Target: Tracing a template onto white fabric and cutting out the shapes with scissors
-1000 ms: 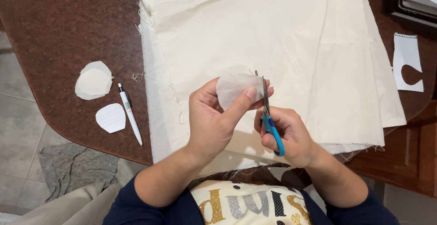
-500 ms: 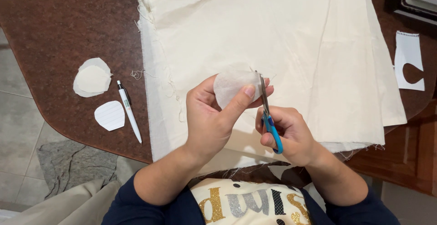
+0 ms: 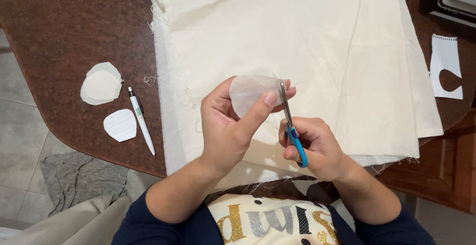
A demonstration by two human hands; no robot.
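pen (image 3: 141,121) left of cloth (image 3: 317,41), on table (image 3: 59,22)

Single head-worn view, looking steeply down, close above folded cream cloth (image 3: 297,56); brown table (image 3: 74,22) beneath cloth

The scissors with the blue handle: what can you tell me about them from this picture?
The small metal scissors with a blue plastic handle stand nearly upright above the folded cream cloth. The right hand has fingers through the blue loops. The slim grey blades point away from the person and meet the right edge of a rounded, pale, thin cloth piece, pinched in the left hand.
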